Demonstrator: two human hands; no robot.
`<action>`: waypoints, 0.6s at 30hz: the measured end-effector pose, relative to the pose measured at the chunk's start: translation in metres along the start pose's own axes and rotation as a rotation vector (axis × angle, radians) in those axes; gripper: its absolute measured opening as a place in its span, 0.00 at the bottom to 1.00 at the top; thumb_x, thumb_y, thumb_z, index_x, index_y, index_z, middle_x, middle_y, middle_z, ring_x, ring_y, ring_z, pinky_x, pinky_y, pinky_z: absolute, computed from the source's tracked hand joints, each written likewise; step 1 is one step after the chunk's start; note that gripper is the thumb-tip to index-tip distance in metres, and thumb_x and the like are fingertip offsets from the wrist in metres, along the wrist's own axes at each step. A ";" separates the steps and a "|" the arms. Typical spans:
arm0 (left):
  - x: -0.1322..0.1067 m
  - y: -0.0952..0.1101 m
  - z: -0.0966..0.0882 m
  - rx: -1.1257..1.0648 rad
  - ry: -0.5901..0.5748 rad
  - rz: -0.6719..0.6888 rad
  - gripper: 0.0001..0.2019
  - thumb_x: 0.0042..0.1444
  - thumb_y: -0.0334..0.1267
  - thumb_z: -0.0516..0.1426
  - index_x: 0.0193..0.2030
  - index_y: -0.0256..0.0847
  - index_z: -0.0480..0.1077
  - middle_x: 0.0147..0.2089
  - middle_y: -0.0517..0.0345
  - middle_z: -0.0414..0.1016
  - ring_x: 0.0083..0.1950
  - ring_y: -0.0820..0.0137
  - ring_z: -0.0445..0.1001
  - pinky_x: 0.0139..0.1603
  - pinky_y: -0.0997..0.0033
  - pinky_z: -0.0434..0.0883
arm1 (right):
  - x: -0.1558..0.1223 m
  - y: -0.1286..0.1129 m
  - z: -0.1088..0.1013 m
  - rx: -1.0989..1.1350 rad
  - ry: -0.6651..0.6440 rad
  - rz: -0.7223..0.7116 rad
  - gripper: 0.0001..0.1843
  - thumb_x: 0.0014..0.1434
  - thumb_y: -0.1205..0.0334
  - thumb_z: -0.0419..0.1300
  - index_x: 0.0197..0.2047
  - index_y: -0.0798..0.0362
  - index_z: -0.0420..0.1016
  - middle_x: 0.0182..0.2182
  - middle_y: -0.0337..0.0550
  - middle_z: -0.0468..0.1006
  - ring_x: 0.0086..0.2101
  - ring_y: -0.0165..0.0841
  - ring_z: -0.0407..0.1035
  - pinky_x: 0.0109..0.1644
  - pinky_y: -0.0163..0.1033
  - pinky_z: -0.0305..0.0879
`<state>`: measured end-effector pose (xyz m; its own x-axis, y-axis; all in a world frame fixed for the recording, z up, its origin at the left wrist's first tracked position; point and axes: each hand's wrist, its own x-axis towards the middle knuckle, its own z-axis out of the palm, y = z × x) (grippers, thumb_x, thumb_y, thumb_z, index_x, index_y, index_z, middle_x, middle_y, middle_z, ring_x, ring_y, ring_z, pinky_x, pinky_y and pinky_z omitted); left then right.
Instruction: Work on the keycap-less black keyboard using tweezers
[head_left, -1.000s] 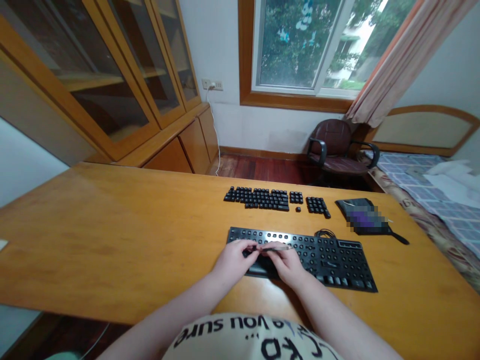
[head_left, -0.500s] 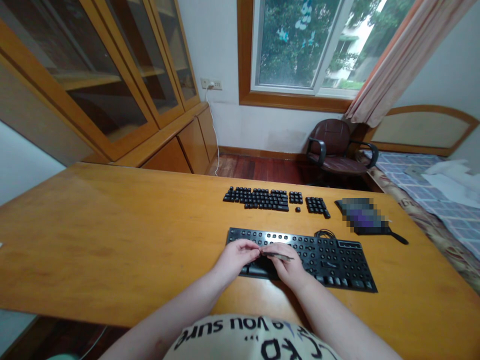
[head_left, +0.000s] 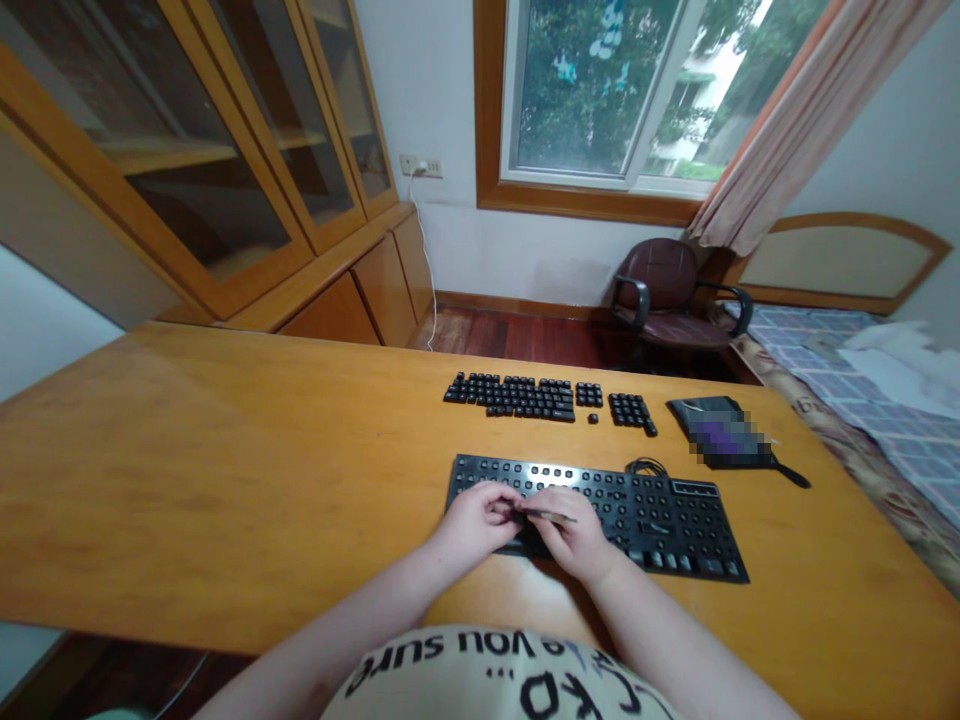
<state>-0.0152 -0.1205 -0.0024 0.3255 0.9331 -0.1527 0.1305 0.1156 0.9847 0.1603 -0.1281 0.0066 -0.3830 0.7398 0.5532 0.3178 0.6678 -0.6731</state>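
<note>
A black keyboard [head_left: 679, 530] with its keycaps mostly off lies before me, bare switch posts showing; a few caps remain along its lower right edge. Above its left half, my right hand [head_left: 571, 535] is closed around a slim, flat tool [head_left: 553, 517], whose thin end points right. My left hand [head_left: 480, 515] is closed in a pinch at the tool's left end, fingertips close to those of the right. Whatever lies between the left fingers is too small and hidden to name. Both hands cover part of the keyboard.
Loose black keycaps [head_left: 525, 397] lie in keyboard-like rows behind the keyboard. A coiled cable [head_left: 646, 467] sits at its back edge. To the right is a dark pouch [head_left: 720, 432] with a strap, partly pixelated. A wooden desk [head_left: 262, 480] carries everything; an office chair [head_left: 667, 290] stands beyond.
The tool has turned in my right hand and now shows a narrower edge. My left fingers have shifted slightly and curl more at its left end. The keyboard and loose keycaps stay put.
</note>
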 end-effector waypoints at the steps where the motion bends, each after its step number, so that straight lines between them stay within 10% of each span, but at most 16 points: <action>1: 0.000 0.001 0.001 -0.004 -0.009 -0.020 0.14 0.40 0.28 0.60 0.38 0.36 0.73 0.39 0.52 0.74 0.34 0.72 0.74 0.38 0.72 0.74 | 0.000 0.000 0.000 0.005 0.014 0.011 0.12 0.57 0.71 0.54 0.42 0.49 0.73 0.34 0.42 0.80 0.35 0.32 0.73 0.40 0.39 0.69; 10: 0.007 0.011 -0.025 0.165 0.147 0.065 0.10 0.47 0.31 0.58 0.38 0.39 0.76 0.42 0.53 0.75 0.42 0.69 0.74 0.47 0.69 0.72 | -0.004 0.002 0.000 -0.023 0.333 0.365 0.12 0.61 0.62 0.51 0.34 0.51 0.76 0.29 0.44 0.80 0.32 0.35 0.75 0.38 0.38 0.70; 18: 0.086 0.013 -0.095 0.750 0.307 0.127 0.11 0.48 0.34 0.58 0.39 0.39 0.76 0.34 0.55 0.76 0.32 0.70 0.73 0.38 0.70 0.71 | -0.004 0.007 0.004 0.052 0.380 0.412 0.16 0.61 0.59 0.52 0.25 0.52 0.74 0.28 0.45 0.80 0.32 0.36 0.75 0.39 0.38 0.69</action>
<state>-0.0746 -0.0065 0.0053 0.1234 0.9880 0.0927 0.7366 -0.1538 0.6586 0.1605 -0.1266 -0.0024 0.1064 0.9226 0.3708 0.3284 0.3194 -0.8889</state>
